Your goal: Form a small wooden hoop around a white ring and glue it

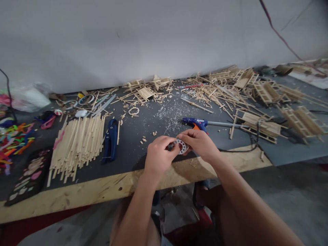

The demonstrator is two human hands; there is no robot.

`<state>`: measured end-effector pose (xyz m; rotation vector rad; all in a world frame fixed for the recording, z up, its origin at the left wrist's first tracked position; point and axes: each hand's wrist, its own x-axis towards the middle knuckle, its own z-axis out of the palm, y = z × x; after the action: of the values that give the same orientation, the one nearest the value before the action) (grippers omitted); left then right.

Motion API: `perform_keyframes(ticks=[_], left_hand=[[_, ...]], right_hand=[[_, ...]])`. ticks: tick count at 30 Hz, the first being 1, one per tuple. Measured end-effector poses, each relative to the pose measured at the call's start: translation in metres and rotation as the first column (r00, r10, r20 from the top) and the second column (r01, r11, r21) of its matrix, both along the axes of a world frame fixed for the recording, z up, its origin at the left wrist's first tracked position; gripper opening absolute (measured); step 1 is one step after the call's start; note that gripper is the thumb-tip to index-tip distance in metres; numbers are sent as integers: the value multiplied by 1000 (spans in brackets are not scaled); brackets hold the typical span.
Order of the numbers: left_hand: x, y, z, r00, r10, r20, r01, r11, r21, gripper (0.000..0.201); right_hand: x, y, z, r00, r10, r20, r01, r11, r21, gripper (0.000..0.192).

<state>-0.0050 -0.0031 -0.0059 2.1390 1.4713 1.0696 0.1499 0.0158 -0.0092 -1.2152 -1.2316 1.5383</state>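
Between both hands, over the front edge of the table, is a small grey ring-shaped disc [182, 147] with dark holes around it. My left hand [161, 152] pinches its left side between thumb and fingers. My right hand [198, 143] is closed on its right side, fingertips at the upper rim. The fingers cover part of the disc. Just behind my right hand lies a blue glue gun [196, 121] with an orange trigger and a long clear glue stick in its back. A few short wood bits [144, 139] lie beyond my left hand.
A bundle of thin wooden sticks [77, 147] and a blue cutter [111, 140] lie to the left, beside a dark patterned phone case [29, 174]. Small stick-built models [258, 124] and loose sticks cover the right and back. A black cord [257, 135] curves at the right.
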Motion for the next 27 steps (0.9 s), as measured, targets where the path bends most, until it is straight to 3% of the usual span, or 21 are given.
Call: perform_keyframes(ticks=[10, 17, 21, 27], left_hand=[[0, 4, -1, 995, -39, 93, 43, 998, -40, 10], [2, 4, -2, 984, 5, 180, 14, 994, -109, 8], [2, 5, -1, 982, 31, 188, -3, 989, -148, 11], [-1, 5, -4, 919, 72, 388, 53, 952, -302, 16]], right_hand=[[2, 3, -4, 1000, 10, 1, -9, 1000, -10, 22], [-2, 3, -1, 1000, -23, 17, 23, 999, -37, 20], [-1, 2, -1, 998, -32, -54, 30, 999, -24, 22], [4, 0, -1, 991, -55, -122, 53, 998, -16, 35]])
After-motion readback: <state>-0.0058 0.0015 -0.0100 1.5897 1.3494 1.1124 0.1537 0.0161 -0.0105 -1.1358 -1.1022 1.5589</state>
